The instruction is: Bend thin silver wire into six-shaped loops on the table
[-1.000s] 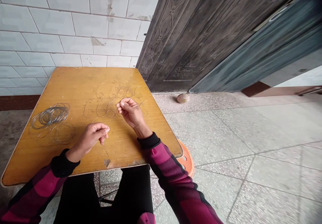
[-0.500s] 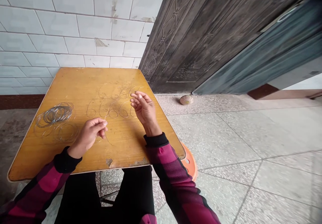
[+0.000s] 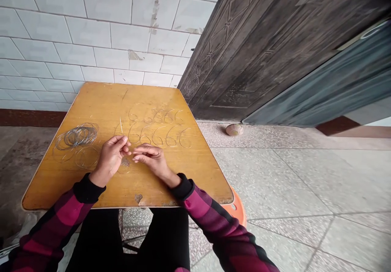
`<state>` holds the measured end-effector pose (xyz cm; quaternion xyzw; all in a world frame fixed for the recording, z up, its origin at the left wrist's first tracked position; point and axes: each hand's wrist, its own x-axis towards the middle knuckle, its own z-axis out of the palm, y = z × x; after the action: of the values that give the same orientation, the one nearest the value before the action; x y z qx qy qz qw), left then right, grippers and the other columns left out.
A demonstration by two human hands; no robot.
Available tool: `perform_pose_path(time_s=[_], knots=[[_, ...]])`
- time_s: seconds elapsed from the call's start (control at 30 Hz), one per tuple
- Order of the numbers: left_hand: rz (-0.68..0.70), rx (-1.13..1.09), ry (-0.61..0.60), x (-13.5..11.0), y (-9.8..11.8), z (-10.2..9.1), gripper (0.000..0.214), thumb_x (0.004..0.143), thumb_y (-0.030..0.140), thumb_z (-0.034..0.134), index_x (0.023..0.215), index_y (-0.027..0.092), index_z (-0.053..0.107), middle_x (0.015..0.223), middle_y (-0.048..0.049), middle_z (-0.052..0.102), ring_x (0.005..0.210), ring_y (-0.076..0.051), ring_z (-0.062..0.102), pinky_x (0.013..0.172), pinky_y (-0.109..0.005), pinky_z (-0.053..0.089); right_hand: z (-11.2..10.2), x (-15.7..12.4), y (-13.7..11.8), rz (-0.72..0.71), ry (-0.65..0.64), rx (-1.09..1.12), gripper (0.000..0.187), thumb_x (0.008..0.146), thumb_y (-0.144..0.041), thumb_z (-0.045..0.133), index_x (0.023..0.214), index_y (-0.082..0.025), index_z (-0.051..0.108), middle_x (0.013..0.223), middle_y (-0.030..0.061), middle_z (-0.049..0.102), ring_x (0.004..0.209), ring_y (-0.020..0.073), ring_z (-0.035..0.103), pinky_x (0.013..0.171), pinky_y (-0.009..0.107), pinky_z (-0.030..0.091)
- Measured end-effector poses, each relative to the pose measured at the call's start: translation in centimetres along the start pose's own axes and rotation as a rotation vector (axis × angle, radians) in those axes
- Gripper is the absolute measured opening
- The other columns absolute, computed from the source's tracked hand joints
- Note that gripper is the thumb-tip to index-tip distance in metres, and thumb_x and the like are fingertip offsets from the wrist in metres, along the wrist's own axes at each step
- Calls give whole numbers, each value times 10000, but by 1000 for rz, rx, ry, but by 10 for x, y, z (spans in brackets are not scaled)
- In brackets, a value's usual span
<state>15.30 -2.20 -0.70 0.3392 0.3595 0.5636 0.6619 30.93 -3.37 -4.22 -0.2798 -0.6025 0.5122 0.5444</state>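
The right hand [image 3: 152, 161] has come in beside the left hand [image 3: 110, 159], its right fingers [image 3: 143, 150] together; the left fingers [image 3: 124, 142] clamp a thin silver wire [image 3: 121, 124] just below 6-shaped wire loops [image 3: 159, 137] on the yellow wooden desk [image 3: 70, 194].

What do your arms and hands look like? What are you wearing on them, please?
The left hand and right hand are bare, with no gloves. The left sleeve and right sleeve are checked dark pink and black. Each ends in a black cuff.
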Motion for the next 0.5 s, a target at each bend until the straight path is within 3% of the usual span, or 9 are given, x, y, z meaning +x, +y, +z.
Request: perform_pose_path(time_s=[0.23,0.33,0.5], knots=[[-55,65,-6,-2,-4,4,281,631,337,790,676,136,600,610,19,589,506,-64,503,488,-194,427,0,-3,-16,-210,-88,-308,175,832,-248,666,976,-323,731,1006,31,700,952,182,648,882,387,542],[-58,70,7,-2,-6,6,298,605,338,805,648,138,588,572,33,558,491,-62,485,456,-181,394,2,-5,-17,-243,-134,-377,210,855,-240,634,1038,-306,714,1088,55,671,1025,190,634,901,382,538],[-89,83,-12,-2,-6,6,300,609,337,806,634,138,582,535,42,529,481,-67,474,436,-181,377,1,-5,-18,-241,-153,-378,173,851,-243,638,980,-313,730,1078,48,690,1025,204,641,909,413,536]])
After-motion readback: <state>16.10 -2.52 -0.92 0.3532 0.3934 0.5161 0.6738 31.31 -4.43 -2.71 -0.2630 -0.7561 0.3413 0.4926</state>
